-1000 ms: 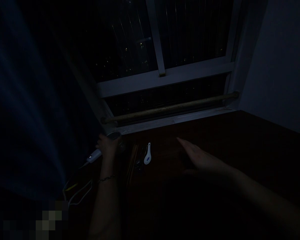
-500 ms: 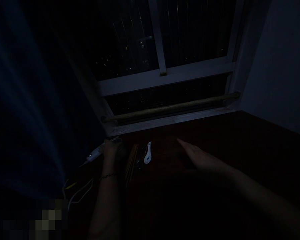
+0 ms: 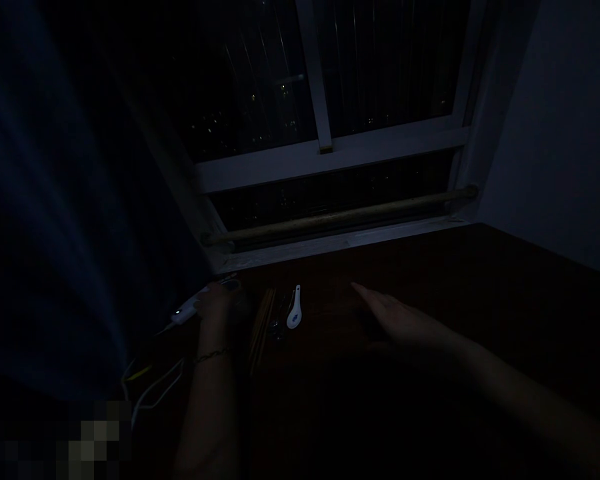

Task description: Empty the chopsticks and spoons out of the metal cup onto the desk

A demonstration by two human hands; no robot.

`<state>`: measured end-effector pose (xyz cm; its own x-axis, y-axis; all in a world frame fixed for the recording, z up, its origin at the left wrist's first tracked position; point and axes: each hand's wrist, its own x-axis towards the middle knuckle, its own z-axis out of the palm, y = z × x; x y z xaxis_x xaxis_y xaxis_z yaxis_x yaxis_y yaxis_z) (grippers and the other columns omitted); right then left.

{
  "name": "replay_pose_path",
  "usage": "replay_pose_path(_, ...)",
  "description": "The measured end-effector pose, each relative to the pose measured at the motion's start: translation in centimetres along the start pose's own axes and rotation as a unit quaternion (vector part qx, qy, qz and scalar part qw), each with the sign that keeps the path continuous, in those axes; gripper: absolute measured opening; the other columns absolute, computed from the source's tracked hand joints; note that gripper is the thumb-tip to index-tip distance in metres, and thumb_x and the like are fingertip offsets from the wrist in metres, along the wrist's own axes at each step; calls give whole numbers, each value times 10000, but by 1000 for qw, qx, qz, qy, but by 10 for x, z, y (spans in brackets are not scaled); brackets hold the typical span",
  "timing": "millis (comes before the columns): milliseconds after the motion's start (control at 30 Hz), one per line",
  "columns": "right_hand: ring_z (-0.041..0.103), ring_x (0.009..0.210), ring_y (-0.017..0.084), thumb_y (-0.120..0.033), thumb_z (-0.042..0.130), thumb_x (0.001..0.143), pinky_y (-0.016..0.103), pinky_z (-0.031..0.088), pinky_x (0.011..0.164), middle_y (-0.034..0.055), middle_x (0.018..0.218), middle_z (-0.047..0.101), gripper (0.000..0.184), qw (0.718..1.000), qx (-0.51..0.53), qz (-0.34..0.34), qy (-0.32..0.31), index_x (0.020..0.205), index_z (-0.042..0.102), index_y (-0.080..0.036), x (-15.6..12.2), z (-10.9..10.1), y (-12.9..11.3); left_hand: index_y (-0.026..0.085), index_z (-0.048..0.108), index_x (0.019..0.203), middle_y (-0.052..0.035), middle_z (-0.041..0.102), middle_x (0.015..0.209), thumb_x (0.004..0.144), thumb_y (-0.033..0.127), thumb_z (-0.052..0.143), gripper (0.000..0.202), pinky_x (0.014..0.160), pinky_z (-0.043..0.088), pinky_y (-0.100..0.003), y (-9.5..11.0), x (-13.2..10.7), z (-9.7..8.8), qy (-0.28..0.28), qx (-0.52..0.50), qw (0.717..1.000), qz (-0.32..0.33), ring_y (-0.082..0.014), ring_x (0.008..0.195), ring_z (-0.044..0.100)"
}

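The scene is very dark. My left hand (image 3: 219,308), with a bracelet at the wrist, is closed round a round cup-like thing (image 3: 230,285) at the back left corner of a dark wooden table (image 3: 470,300). My right hand (image 3: 397,318) lies open, fingers stretched flat over the table, holding nothing. Between the hands lie a white spoon (image 3: 295,308), a dark utensil and a pair of chopsticks (image 3: 260,321).
A white plug-like device (image 3: 186,309) with a small light and white cables (image 3: 153,387) lie left of my left hand. A window with a white frame (image 3: 330,150) and a wooden rod (image 3: 340,217) runs behind the table. A curtain hangs at left, a wall at right.
My left hand has lowered the cup-like thing down to the table corner. My right hand has hardly moved.
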<state>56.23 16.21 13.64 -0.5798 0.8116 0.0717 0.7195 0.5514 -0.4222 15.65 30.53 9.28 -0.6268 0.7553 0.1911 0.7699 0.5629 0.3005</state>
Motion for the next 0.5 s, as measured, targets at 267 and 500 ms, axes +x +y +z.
replay_pose_path(267,300,1289,274,-229,600,772,402,338,1055,155,1435,228,840,1000,-21,3,-11,1451,140,-46,3,0,4,23,336,1268,-330,392,1273,709,522,574,786,883,359,-558,25,-25,-26,-24,22,999,-15,-458,1187,383)
replay_pose_path(500,363,1248,257,-265,564,827,387,322,1064,118,1361,383,567,992,19,-121,-44,1358,414,-132,-4,36,-12,159,370,1291,-125,444,1323,791,495,528,622,1036,343,-405,83,-158,-88,-16,-195,902,384,-253,1235,411)
